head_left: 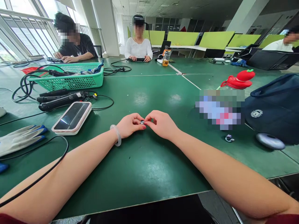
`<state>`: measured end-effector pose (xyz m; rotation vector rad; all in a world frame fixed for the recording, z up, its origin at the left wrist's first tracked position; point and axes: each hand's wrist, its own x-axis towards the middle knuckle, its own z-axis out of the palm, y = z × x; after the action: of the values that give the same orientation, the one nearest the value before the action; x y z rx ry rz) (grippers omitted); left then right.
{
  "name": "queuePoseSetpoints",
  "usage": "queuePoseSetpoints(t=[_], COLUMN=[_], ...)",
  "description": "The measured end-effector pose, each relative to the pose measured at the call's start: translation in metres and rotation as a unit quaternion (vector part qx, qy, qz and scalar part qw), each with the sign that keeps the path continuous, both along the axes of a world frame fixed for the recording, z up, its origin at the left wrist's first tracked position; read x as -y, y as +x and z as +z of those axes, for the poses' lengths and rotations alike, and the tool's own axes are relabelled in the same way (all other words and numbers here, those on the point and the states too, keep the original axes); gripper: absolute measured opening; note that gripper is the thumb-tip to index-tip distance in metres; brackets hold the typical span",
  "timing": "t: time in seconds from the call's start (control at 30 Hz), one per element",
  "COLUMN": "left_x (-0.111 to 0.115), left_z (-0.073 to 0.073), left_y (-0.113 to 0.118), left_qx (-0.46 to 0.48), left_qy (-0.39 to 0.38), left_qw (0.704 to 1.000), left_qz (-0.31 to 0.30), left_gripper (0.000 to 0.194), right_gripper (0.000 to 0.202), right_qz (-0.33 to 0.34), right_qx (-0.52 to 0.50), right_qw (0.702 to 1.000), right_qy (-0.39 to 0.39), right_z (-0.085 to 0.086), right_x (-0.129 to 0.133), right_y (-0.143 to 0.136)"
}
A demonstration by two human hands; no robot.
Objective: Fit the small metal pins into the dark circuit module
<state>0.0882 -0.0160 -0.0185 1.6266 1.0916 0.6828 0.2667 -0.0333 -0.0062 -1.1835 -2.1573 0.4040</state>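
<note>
A small shiny metallic piece (142, 122) is held between my hands above the green table (149, 161); its details are too small to tell. My left hand (130, 125) pinches it with thumb and fingers, a pale bangle round the wrist. From the right, my right hand (161, 123) meets it with thumb and forefinger pinched, the fingertips close against the piece. Whether the right fingertips grip the same piece or another tiny part cannot be made out. Another small shiny item (229, 138) lies on the table to the right.
Left are a phone (72, 117), black devices (60, 99) with cables, gloves (20, 138) and a green basket (70, 79). Right are a red-lidded bottle (235, 83), an oval case (270, 141) and a dark bag (277, 109). People sit across the table and at far right.
</note>
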Motion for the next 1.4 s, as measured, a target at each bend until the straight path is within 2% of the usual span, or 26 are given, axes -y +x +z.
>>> queuePoseSetpoints(t=[0.27,0.53,0.7,0.83,0.97,1.07,1.13,1.17,1.23,1.3,1.33,1.4], left_x=[-0.002,0.001,0.002,0.005,0.005,0.001,-0.004,-0.007,-0.014,-0.020,-0.022,-0.027], left_z=[-0.002,0.005,0.005,0.004,0.004,0.003,0.004,0.005,0.008,0.012,0.014,0.017], left_y=[-0.002,0.000,0.001,0.002,0.001,-0.005,-0.014,-0.020,-0.035,-0.052,-0.060,-0.077], left_qx=[0.036,0.009,0.108,0.184,0.188,0.109,-0.028,-0.119,-0.288,-0.399,-0.431,-0.459], left_qy=[-0.012,-0.014,-0.076,-0.140,-0.120,-0.025,0.094,0.164,0.260,0.279,0.276,0.252], left_qw=[0.999,1.000,0.991,0.973,0.974,0.991,0.989,0.969,0.903,0.847,0.829,0.814], left_qz=[0.007,0.022,-0.005,0.017,0.036,0.068,0.111,0.143,0.183,0.215,0.226,0.250], left_gripper=[0.033,0.033,0.032,0.031,0.033,0.035,0.032,0.031,0.032,0.037,0.038,0.040], right_gripper=[0.009,0.018,0.021,0.025,0.024,0.025,0.026,0.027,0.028,0.028,0.028,0.029], right_qz=[-0.017,-0.010,-0.014,-0.016,-0.006,-0.002,0.000,0.003,0.006,0.001,-0.003,-0.008], right_qx=[-0.010,0.027,0.085,0.129,0.117,0.095,0.081,0.074,0.058,0.042,0.034,0.019], right_qw=[1.000,1.000,0.995,0.988,0.988,0.992,0.995,0.996,0.998,0.999,0.999,1.000], right_qy=[-0.008,-0.006,0.046,0.087,0.099,0.087,0.061,0.045,0.016,0.002,-0.002,-0.013], right_z=[0.000,-0.004,-0.005,-0.006,-0.007,-0.008,-0.006,-0.005,-0.003,-0.001,0.000,0.001], right_x=[-0.004,-0.004,-0.001,-0.001,-0.004,-0.009,-0.011,-0.012,-0.014,-0.015,-0.015,-0.015], right_y=[0.009,0.006,0.001,-0.004,-0.004,0.000,0.005,0.007,0.012,0.016,0.018,0.020])
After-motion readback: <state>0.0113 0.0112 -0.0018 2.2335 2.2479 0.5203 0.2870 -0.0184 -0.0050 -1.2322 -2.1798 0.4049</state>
